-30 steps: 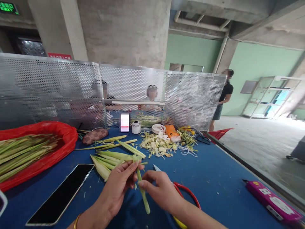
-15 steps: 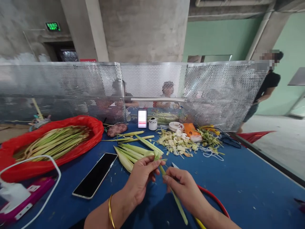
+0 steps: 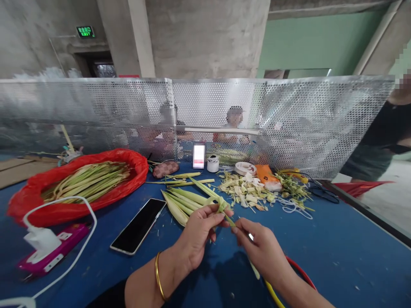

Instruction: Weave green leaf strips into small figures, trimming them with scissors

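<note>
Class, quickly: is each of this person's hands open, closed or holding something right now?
Left hand: closed, pinching the folded pale green leaf strip.
Right hand: closed, pinching the same strip farther along.

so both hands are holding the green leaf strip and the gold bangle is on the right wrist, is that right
Not quite: the head view shows the gold bangle on the left wrist, not the right. The rest stands: the left hand and the right hand both hold the green leaf strip.
</note>
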A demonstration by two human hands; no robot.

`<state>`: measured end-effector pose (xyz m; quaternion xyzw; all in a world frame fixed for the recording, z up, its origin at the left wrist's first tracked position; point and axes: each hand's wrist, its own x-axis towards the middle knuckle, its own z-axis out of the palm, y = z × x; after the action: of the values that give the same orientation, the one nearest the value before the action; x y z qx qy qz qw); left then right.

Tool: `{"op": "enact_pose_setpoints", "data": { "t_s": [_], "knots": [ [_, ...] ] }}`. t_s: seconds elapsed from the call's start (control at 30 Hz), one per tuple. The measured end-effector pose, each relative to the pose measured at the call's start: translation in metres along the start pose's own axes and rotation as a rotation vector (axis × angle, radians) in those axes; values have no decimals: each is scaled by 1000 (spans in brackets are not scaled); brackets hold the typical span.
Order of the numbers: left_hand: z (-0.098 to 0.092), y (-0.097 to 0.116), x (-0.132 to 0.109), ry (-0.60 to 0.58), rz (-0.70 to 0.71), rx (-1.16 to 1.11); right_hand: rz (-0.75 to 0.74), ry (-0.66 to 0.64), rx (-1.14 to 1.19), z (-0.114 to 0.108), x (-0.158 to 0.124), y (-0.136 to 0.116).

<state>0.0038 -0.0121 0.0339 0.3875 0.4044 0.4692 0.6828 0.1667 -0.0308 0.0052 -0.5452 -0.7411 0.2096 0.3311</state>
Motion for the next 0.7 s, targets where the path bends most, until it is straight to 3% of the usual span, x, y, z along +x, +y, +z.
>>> {"op": "enact_pose_setpoints", "data": {
  "t_s": [0.17, 0.3, 0.33, 0.4, 0.6, 0.7],
  "knots": [
    [-1, -1, 2, 45, -17, -10, -178, 130, -199, -3, 2, 5],
    [0, -4, 2, 99, -3, -56, -398, 424, -348, 1, -6, 0],
    [1, -5, 2, 99, 5, -68, -448, 442, -348, 4, -10, -3],
    [3, -8, 0, 88, 1, -99, -490, 347, -275, 13, -17, -8],
    [10, -12, -6, 93, -74, -230, 15, 14, 215, 44, -16, -5],
    [9, -13, -7, 47, -76, -194, 107, -59, 480, 49, -9, 1]
  ]
}}
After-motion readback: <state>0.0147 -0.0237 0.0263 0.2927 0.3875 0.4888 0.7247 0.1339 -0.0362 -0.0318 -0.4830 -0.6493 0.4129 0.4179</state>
